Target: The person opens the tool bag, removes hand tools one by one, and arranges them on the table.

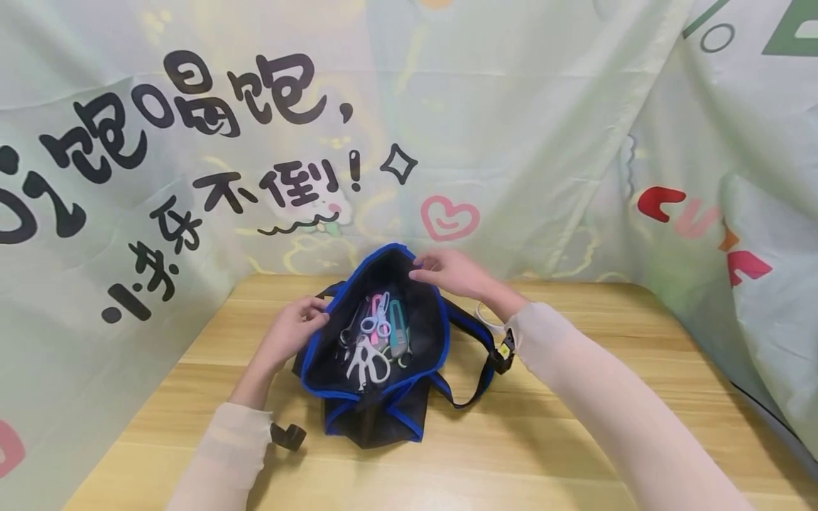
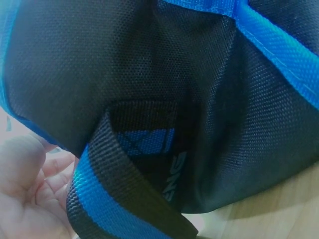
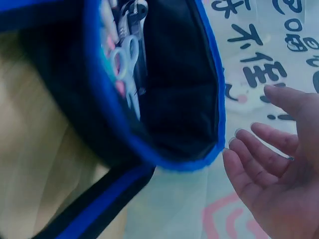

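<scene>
A black tool bag (image 1: 415,355) with blue edging stands on the table, its wide mouth facing me. Inside lie white-handled scissors (image 1: 369,362), light blue scissors (image 1: 377,319), a teal box cutter (image 1: 399,328), and some pink and dark items partly covered by them. My left hand (image 1: 294,328) holds the bag's left rim, its fingers partly hidden behind the fabric and strap (image 2: 104,194). Beside the upper right rim, my right hand (image 1: 455,273) has its fingers loosely spread; the right wrist view shows a gap between the fingertips (image 3: 234,144) and the blue edge.
A carrying strap (image 1: 476,397) loops out on the bag's right side. Behind it, a white ring-shaped thing (image 1: 488,316) lies partly hidden by my right forearm. The wooden table (image 1: 575,440) ends against a printed cloth backdrop (image 1: 511,142) at the back and sides.
</scene>
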`<state>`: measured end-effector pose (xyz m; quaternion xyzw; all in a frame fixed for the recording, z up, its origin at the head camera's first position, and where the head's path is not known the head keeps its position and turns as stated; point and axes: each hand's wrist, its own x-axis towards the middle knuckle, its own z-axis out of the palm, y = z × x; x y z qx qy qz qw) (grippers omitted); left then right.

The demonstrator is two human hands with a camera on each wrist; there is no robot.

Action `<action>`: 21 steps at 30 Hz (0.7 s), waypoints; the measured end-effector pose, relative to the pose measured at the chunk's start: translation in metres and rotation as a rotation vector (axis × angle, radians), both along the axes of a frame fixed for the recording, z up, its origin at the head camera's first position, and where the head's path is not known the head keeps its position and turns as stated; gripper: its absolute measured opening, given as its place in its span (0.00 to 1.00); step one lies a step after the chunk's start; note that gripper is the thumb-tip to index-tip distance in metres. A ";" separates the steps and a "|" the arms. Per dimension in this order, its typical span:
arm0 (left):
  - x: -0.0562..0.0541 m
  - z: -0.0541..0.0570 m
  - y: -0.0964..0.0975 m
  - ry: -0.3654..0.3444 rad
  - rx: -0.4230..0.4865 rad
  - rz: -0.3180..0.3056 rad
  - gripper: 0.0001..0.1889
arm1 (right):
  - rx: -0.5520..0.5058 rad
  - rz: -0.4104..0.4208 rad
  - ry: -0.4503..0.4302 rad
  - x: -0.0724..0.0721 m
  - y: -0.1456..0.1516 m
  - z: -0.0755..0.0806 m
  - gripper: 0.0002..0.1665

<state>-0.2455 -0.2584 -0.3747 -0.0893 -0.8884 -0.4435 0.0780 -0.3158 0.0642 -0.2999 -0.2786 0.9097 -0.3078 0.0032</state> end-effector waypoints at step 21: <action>0.004 0.001 -0.004 -0.006 -0.018 -0.003 0.11 | 0.011 -0.130 -0.154 -0.021 -0.086 -0.031 0.23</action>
